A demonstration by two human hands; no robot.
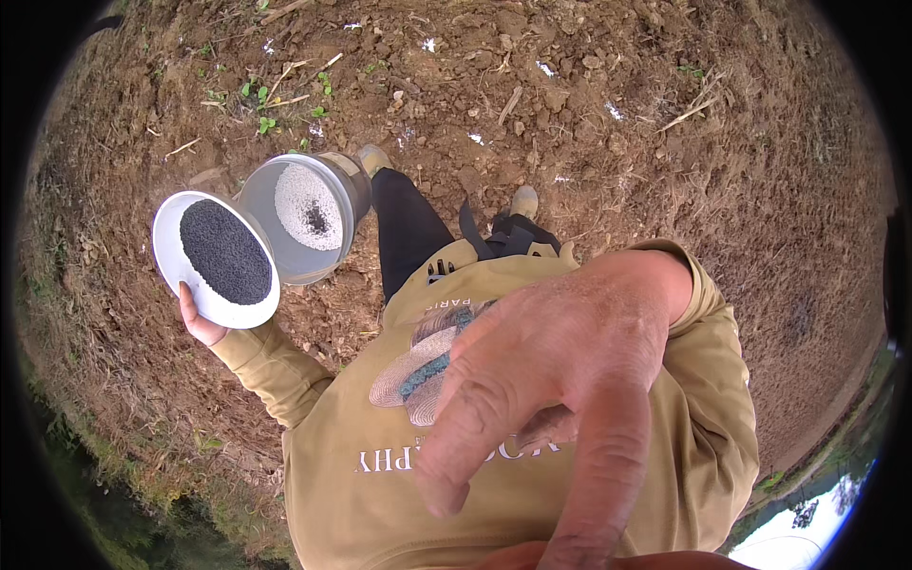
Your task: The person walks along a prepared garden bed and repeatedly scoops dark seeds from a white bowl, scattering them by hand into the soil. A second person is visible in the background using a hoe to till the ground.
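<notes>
My left hand [201, 319] grips the rim of a white bowl [169, 246], its thumb lying over the edge. Dark granules [226, 253] fill much of the tilted bowl. Close behind it stands a plastic bucket [285, 266] holding white granules [303, 196] with a small dark patch among them. My right hand [563, 385] is raised large and near the camera, in front of my tan sweatshirt [342, 499]. Its fingers are spread and bent, and nothing shows in them. Part of that hand runs past the lower edge of the view.
Brown cloddy soil [456, 92] lies around my shoes [525, 201], dotted with small white patches [476, 139]. Dry stalks [690, 114] and small green seedlings [263, 107] are scattered over it. A black strap [474, 229] hangs at my waist. Greenery borders the ground at the lower left.
</notes>
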